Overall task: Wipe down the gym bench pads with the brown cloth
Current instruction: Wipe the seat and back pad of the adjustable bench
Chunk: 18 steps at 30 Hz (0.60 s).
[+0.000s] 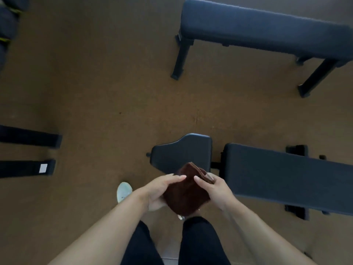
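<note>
A folded brown cloth (186, 190) is held in front of me between both hands. My left hand (162, 190) grips its left side and my right hand (214, 190) grips its right side, thumbs on top. Just beyond the cloth sits the small black seat pad (181, 152) of an adjustable bench, and its long black back pad (286, 175) stretches off to the right. A second, flat bench with a dark pad (257, 29) stands farther away at the upper right.
Brown carpet floor (105, 83) lies all around. Black equipment feet (30, 136) jut in from the left edge, one with a white label (43, 167). My legs in dark trousers and a white shoe (124, 191) are below the hands.
</note>
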Tool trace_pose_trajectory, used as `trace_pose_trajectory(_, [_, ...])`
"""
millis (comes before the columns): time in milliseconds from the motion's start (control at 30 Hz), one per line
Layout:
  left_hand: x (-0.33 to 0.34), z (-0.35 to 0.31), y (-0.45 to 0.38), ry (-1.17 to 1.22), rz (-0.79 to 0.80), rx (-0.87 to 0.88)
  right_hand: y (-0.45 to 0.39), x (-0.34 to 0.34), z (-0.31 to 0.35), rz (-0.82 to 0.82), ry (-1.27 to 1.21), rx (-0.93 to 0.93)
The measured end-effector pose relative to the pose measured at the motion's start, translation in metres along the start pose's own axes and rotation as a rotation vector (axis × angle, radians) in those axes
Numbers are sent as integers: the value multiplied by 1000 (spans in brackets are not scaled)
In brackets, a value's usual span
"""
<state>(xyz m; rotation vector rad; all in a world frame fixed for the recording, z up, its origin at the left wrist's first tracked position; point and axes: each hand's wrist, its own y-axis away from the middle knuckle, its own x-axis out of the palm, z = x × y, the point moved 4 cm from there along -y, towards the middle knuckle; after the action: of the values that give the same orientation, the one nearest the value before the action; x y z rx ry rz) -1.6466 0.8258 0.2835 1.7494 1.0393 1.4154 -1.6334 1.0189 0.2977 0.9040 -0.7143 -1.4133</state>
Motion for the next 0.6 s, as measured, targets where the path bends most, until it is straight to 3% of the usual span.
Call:
trace_pose_trajectory(133, [-21, 9, -60, -128, -465, 226, -59, -2, -9, -25, 57, -86])
trace_pose_trajectory(200, [-36, 6, -80, -199, -615, 340, -87, 3, -8, -48, 81, -141])
trace_pose_trajectory(300, [-65, -2, -105, -303, -710, 476, -129, 10, -10, -135, 159, -219])
trace_pose_trajectory(400, [-104, -4, -124, -380, -849, 559, -168, 18, -21, -358, 725, -354])
trace_pose_trajectory(467, [-129, -5, -130, -467, -975, 599, -193, 37, -35, -324, 970, -423])
trace_pose_trajectory(533, [-151, -2, -138, -440, -1010, 636, -217, 59, -57, -276, 1061, -450])
trace_pose_trajectory(600, [-169, 5, -147, -416, -1005, 665, -234, 79, -71, -362, 1089, -502])
